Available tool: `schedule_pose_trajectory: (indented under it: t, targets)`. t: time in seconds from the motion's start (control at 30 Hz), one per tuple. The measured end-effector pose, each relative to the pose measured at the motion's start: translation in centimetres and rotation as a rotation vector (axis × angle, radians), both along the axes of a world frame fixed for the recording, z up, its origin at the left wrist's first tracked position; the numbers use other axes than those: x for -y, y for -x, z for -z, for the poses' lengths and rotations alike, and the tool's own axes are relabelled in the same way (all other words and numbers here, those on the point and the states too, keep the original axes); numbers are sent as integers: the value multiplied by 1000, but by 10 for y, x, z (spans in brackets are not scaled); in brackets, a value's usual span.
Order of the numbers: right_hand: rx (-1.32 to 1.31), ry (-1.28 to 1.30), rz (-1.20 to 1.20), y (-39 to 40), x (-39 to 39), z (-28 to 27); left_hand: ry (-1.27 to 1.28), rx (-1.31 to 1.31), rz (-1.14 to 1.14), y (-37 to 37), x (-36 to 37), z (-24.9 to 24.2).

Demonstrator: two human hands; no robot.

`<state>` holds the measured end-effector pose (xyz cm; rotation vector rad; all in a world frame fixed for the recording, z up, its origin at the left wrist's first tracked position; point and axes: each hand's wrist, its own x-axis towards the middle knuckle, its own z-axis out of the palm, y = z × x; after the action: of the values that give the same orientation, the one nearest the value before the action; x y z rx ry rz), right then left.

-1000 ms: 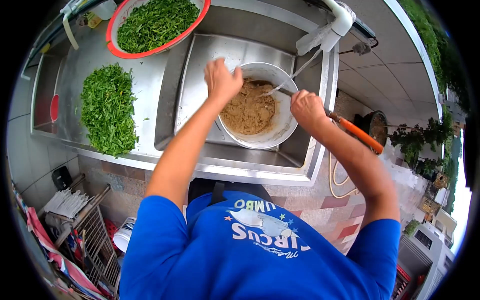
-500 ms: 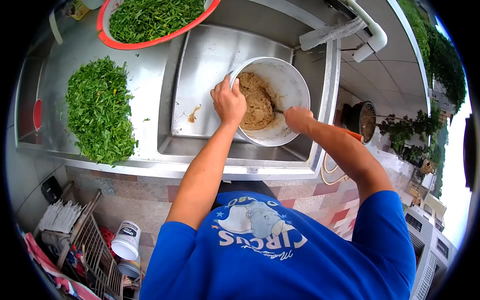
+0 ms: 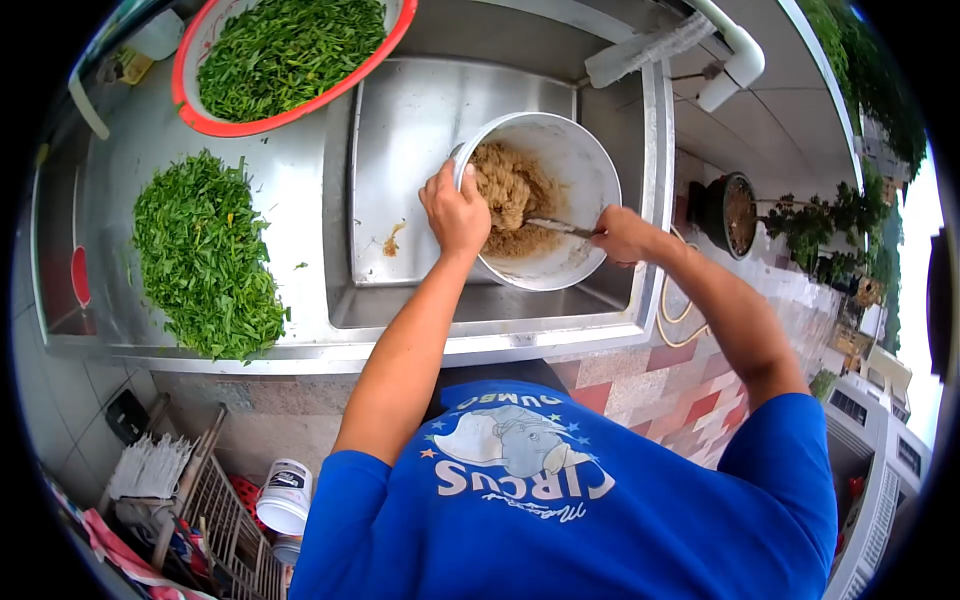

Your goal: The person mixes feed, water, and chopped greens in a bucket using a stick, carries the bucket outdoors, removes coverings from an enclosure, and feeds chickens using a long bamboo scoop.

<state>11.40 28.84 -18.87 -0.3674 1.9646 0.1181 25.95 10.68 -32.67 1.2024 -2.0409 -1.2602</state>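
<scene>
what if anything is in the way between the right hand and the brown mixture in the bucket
Nothing visible blocks it: the right hand grips a tool whose far end meets the brown mixture inside the white bucket. The left hand is on the bucket's opposite side.

Both arms reach forward, each hand curled in a grip

The left arm [image 3: 398, 345] stretches forward and slightly inward, nearly straight, its forearm bare. At its end the left hand [image 3: 457, 212] is turned back uppermost, the fingers bent over in a hold and the thumb set apart from them, pointing away from the body. The wrist runs almost in line with the forearm.

The right arm [image 3: 725, 305] comes in from the side, bent at the elbow, its forearm slanting forward and inward. The right hand [image 3: 622, 236] is folded into a fist, knuckles pointing inward toward the left hand. The two hands are well apart.
</scene>
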Motion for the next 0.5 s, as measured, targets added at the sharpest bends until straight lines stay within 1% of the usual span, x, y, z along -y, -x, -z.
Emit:
schedule_pose_trajectory:
  t: [0.1, 0.13, 0.2, 0.27, 0.33, 0.4, 0.47, 0.5]
  targets:
    - [-413, 8, -524, 1, -4, -37, -4, -4, 6, 0, -1, 1]
    - [-503, 45, -626, 3, -7, -43, -12, -6, 9, 3, 1, 0]
    - [-642, 57, -696, 3, 12, -50, -33, 14, 9, -1, 0, -1]
    - [-777, 95, -865, 8, 22, -19, -11, 6, 0, 1, 0, 3]
    - [-607, 38, -930, 13, 51, 16, -7, 12, -6, 0, 1, 4]
    - [-580, 60, -1027, 8, 52, 85, -36, 50, -10, -5, -8, 1]
    - [-552, 28, -972, -12, 70, 80, -37, 58, -20, 5, 0, -1]
    - [-520, 3, -942, -29, 67, 75, -20, 53, -13, 5, 0, 0]
